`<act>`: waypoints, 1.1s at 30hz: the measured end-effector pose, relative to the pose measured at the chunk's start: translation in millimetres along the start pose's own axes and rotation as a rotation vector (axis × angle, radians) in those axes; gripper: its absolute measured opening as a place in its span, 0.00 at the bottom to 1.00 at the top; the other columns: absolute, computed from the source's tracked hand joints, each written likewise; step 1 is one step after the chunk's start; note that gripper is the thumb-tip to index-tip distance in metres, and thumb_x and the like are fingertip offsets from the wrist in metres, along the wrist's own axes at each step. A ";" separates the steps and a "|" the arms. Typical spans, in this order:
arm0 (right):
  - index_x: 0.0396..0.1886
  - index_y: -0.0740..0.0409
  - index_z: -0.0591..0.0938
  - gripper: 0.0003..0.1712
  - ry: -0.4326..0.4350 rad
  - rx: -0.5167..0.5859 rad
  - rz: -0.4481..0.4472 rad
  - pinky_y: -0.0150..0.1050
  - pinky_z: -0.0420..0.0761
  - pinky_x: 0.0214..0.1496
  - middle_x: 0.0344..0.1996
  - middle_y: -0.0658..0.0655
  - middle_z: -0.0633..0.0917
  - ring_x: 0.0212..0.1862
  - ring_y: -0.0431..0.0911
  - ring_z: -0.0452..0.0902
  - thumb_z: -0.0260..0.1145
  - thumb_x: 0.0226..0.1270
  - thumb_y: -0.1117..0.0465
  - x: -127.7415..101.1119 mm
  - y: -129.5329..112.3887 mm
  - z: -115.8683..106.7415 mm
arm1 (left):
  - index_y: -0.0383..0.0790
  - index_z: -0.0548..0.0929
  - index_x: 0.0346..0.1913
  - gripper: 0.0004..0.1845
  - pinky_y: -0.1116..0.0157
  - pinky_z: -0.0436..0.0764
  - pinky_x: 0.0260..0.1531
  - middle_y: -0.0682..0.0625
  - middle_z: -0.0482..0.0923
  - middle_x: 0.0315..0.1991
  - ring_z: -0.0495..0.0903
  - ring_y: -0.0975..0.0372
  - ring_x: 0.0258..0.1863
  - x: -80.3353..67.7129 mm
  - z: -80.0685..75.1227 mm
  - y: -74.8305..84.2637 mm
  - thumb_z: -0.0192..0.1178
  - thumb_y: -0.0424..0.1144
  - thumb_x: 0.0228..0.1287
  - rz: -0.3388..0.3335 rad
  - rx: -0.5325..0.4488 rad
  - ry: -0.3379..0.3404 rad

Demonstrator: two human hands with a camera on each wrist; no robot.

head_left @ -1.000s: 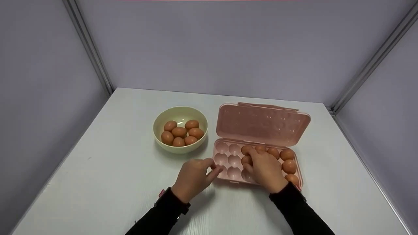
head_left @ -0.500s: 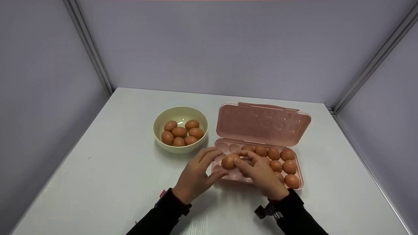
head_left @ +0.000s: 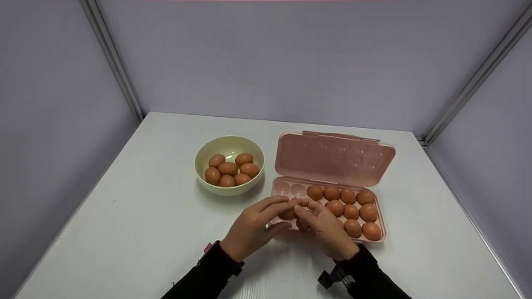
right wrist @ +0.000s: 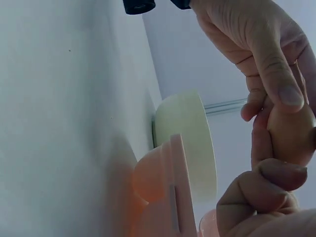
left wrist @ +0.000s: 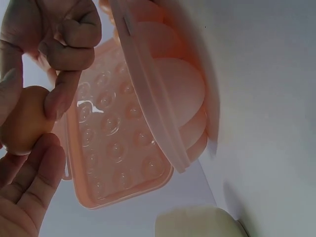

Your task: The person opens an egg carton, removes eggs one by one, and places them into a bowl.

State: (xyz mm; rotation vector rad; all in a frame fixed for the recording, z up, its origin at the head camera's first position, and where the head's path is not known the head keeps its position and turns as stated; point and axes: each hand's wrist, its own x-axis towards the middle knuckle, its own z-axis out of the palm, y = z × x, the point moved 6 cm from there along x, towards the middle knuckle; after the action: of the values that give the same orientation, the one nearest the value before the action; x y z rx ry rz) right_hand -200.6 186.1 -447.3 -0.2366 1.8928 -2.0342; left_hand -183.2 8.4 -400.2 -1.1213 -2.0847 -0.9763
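Observation:
In the head view, a brown egg (head_left: 286, 214) sits between both hands just above the left part of a pink egg carton (head_left: 298, 190). My right hand (head_left: 326, 232) pinches the egg from the right; in the right wrist view its thumb lies on the egg (right wrist: 292, 137). My left hand (head_left: 251, 228) has its fingers and thumb around the egg's left side. The left wrist view shows fingertips of both hands touching the egg (left wrist: 27, 121). Several brown eggs (head_left: 368, 212) fill the carton's right part. Cups under the hands are hidden.
A pale yellow bowl (head_left: 230, 142) with several brown eggs (head_left: 228, 168) stands left of the carton. The carton's lid (head_left: 334, 160) stands raised behind it. White table (head_left: 137, 199) surrounds both, with grey panels (head_left: 266, 62) at the back and sides.
My right hand has lifted an egg out of the carton and moved left with it. My left hand has closed in on that egg. The bowl and carton have stayed put.

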 end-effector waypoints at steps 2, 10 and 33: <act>0.62 0.53 0.80 0.16 -0.005 -0.003 -0.002 0.32 0.68 0.37 0.37 0.42 0.84 0.31 0.37 0.68 0.59 0.85 0.51 -0.4 -0.1 0.6 | 0.43 0.85 0.65 0.27 0.68 0.83 0.64 0.48 0.86 0.61 0.87 0.60 0.61 0.0 0.3 -0.1 0.78 0.37 0.62 -0.003 -0.005 -0.003; 0.63 0.56 0.78 0.18 -0.010 -0.044 -0.047 0.31 0.69 0.37 0.34 0.43 0.80 0.31 0.37 0.68 0.58 0.86 0.51 -0.5 -4.0 3.7 | 0.43 0.86 0.63 0.26 0.70 0.82 0.64 0.49 0.86 0.59 0.87 0.62 0.60 0.8 -0.6 -0.4 0.79 0.36 0.62 0.011 -0.010 0.019; 0.60 0.62 0.81 0.19 0.116 -0.157 -0.068 0.34 0.75 0.47 0.41 0.50 0.91 0.39 0.39 0.76 0.65 0.81 0.53 -0.1 -13.3 -13.8 | 0.36 0.86 0.57 0.25 0.54 0.87 0.49 0.42 0.87 0.49 0.85 0.52 0.49 20.3 -61.9 -93.6 0.81 0.32 0.57 -0.385 0.153 0.229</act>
State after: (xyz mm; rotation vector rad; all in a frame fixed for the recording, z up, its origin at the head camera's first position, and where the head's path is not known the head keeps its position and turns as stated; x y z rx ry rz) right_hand -207.2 199.6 -435.4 -0.2299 2.1462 -1.9828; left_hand -265.2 -68.4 -380.6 -0.5127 -2.1812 -1.0426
